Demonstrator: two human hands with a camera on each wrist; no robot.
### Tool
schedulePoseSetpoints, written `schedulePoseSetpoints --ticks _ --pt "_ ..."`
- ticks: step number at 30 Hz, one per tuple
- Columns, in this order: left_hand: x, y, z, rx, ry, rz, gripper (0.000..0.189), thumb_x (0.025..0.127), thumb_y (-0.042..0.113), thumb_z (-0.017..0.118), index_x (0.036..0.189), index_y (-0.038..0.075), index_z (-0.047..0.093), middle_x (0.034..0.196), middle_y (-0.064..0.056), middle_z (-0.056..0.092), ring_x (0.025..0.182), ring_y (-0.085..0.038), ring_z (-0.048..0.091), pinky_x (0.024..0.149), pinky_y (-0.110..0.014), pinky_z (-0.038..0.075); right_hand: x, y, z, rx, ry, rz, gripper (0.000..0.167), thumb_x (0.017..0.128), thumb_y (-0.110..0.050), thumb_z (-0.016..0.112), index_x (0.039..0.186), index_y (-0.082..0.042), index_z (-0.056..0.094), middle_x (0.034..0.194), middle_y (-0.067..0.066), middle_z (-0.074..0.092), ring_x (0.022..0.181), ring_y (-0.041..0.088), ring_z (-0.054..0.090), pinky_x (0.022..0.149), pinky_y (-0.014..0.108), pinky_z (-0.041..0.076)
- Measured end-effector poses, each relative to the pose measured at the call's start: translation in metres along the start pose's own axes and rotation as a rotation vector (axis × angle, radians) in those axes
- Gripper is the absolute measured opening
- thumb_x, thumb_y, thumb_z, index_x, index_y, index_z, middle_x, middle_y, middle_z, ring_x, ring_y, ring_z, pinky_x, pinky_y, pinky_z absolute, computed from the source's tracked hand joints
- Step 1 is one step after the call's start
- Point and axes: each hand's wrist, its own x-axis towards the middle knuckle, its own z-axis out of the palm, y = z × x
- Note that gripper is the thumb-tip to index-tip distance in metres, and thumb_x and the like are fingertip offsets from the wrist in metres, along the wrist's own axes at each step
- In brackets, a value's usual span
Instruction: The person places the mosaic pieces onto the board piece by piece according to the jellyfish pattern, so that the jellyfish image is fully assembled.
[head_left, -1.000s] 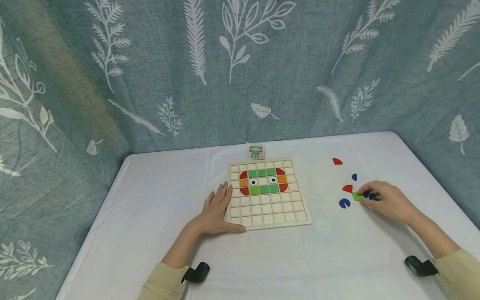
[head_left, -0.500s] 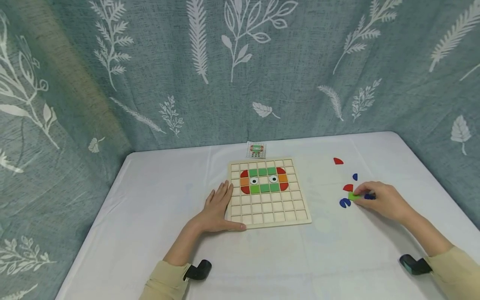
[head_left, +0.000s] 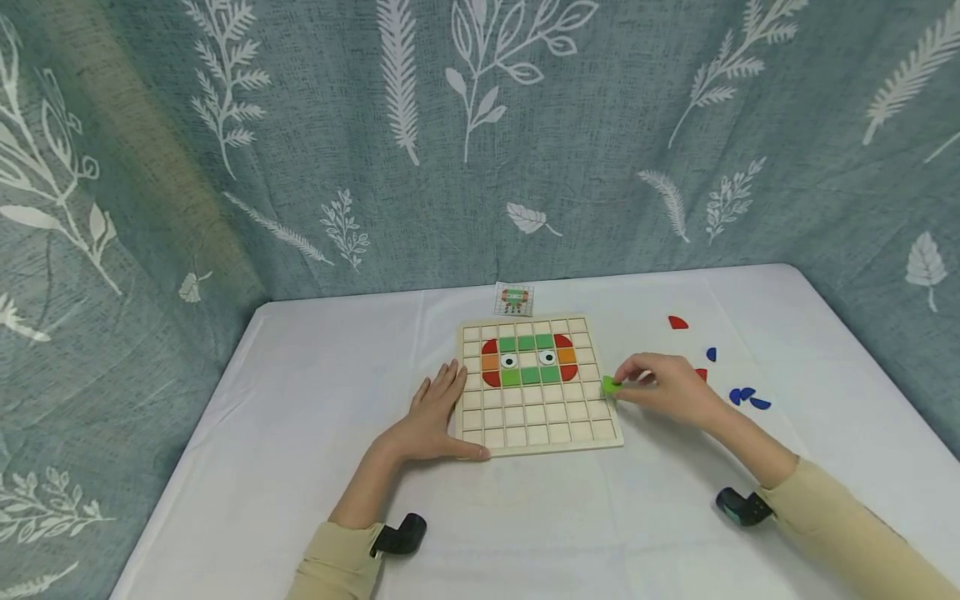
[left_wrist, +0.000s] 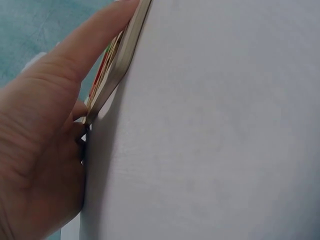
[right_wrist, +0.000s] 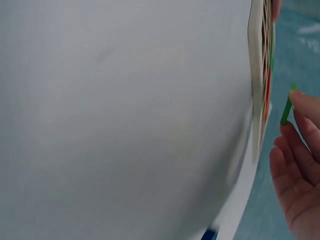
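A wooden grid board (head_left: 525, 417) lies on the white table with green, orange and red tiles and two eye tiles set in its upper rows. Along its left edge and lower left corner rests my left hand (head_left: 427, 425), fingers straight and thumb spread. My right hand (head_left: 671, 387) pinches a bright green tile (head_left: 611, 385) between thumb and fingertips, over the board's right edge. The right wrist view shows that green tile (right_wrist: 288, 107) edge-on, held above the board's surface. In the left wrist view the thumb (left_wrist: 95, 42) lies against the board's rim (left_wrist: 127, 47).
A small pattern card (head_left: 513, 299) lies behind the board. To the right are loose pieces: a red quarter-circle (head_left: 677, 322), a blue piece (head_left: 712, 354), a red piece partly behind the right hand (head_left: 701, 374), and several blue pieces (head_left: 748, 394). A leaf-patterned curtain (head_left: 420, 225) hangs behind.
My right hand has carried the green tile leftward from among the loose pieces to the board's right edge. My left hand has stayed in place on the board.
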Motion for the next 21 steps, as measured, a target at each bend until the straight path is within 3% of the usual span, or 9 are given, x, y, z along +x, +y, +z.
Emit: schedulePoseSetpoints --ticks 9,15,21 --pt "0.000 -0.001 -0.002 -0.028 -0.006 0.004 0.131 0.067 0.055 0.084 0.156 0.005 0.002 0.163 -0.008 -0.007 0.148 -0.021 -0.010 0.117 -0.044 -0.007 0.044 -0.038 0.040 0.033 -0.138 -0.214 0.010 0.085 -0.013 0.077 0.092 -0.013 0.071 0.089 -0.007 0.067 0.084 0.010 0.062 0.076 0.027 0.054" --pt "0.000 -0.001 -0.001 -0.030 -0.005 0.006 0.130 0.068 0.055 0.084 0.156 0.005 0.002 0.163 -0.008 -0.006 0.148 -0.020 -0.010 0.117 -0.043 -0.007 0.058 -0.048 0.055 0.027 -0.182 -0.278 0.005 0.086 -0.012 0.076 0.090 -0.012 0.073 0.090 -0.006 0.067 0.081 0.008 0.059 0.072 0.025 0.052" --pt "-0.002 -0.002 -0.001 -0.030 0.010 0.018 0.129 0.068 0.055 0.084 0.156 0.004 0.005 0.163 -0.010 -0.003 0.149 -0.021 -0.008 0.118 -0.045 -0.006 0.059 -0.053 0.059 0.015 -0.171 -0.299 0.005 0.086 -0.010 0.076 0.090 -0.011 0.073 0.089 -0.004 0.066 0.082 0.009 0.059 0.072 0.025 0.052"
